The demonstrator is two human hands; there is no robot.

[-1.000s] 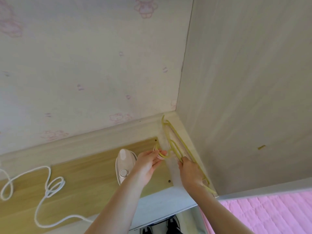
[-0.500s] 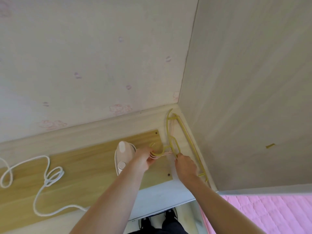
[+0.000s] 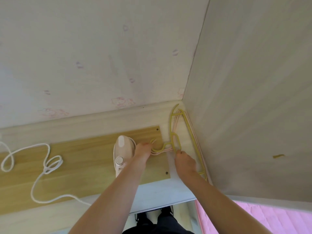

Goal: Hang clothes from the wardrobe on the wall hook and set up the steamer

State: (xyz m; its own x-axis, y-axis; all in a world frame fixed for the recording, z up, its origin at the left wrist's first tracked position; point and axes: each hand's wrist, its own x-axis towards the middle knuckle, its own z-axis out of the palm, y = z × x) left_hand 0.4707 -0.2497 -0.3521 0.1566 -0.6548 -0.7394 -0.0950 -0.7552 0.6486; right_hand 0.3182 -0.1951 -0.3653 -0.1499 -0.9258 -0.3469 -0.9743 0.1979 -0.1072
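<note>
The hangers (image 3: 175, 132) are being held flat on the desk (image 3: 160, 191), right of the steamer (image 3: 122, 154). The neck is being pinched by the right hand (image 3: 184, 163); the hooks are being gripped by the left hand (image 3: 142, 152). Risk: the stacked hangers are likely being snagged together, or the steamer knocked. No containers are being shown.

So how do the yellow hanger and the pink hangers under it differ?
The yellow hanger lies on top and shows in full, while the pink hangers peek out beneath it as thin lines. The yellow hanger looks thicker than the pink ones. The right hand grips the yellow hanger's neck, while the left hand holds the hooks of both. They share the same outline and lie stacked flat on the shelf.
</note>
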